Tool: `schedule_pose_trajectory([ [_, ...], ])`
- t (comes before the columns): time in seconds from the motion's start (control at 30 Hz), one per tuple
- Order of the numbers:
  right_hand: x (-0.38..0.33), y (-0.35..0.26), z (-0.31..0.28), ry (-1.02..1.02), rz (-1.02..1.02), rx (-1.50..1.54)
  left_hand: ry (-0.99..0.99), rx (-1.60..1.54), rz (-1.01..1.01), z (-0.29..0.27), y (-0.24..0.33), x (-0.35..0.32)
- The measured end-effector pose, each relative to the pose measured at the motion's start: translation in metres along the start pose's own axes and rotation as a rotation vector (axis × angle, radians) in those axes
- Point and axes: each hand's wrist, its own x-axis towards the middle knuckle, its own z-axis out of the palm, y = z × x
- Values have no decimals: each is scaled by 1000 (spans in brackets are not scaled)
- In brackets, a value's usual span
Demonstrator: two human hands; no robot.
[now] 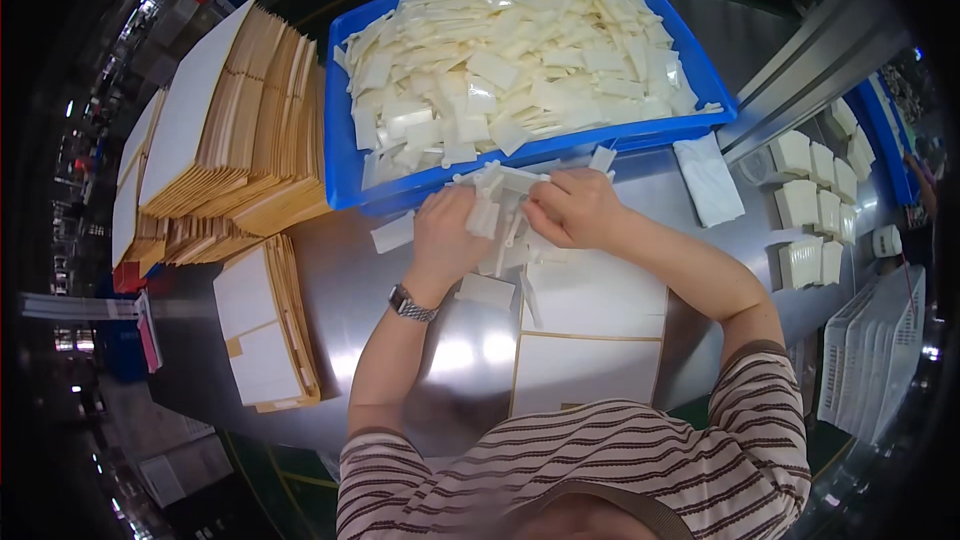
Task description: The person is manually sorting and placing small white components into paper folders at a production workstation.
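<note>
My left hand (447, 232), a watch (412, 304) on its wrist, curls its fingers round some of the flat white plastic pieces (483, 219) at the tub's near edge. Close beside it my right hand (577, 208) is closed, thumb and fingertips together at the same small pile; what lies between those fingertips is too small to make out. Loose white pieces lie about both hands, one flat plate (486, 290) below the left hand. Under the right forearm lies a brown envelope with white labels (590, 370), a narrow white strip (531, 300) across its left edge.
A blue tub (345, 175) heaped with white pieces stands beyond my hands. Tall stacks of envelopes (215, 110) rise at the left, a smaller stack (262, 325) nearer. A white plastic bag (709, 180), bundled white pieces (797, 205), a metal post (820, 60) and white baskets (872, 360) are at the right.
</note>
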Motion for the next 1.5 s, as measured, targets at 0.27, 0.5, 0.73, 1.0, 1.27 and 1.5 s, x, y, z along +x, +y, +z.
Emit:
schedule_pose_trajectory([
  [0.27, 22, 21, -16, -61, 368, -22, -75, -27, -320, -57, 23, 44],
  [0.5, 91, 111, -9, -683, 810, -391, -346, 311, -794, -48, -67, 89],
  [0.73, 102, 110, 42, -698, 953, -17, -489, -60, -763, -9, -31, 124],
  [1.0, 110, 96, 36, -570, 1148, 421, -255, -82, -730, 9, -19, 122],
  [1.27, 103, 96, 44, -289, 1048, 506, 22, -456, -793, 30, -15, 120],
  [1.5, 109, 53, 23, -156, 825, 384, 377, -606, -435, 37, 8, 92],
])
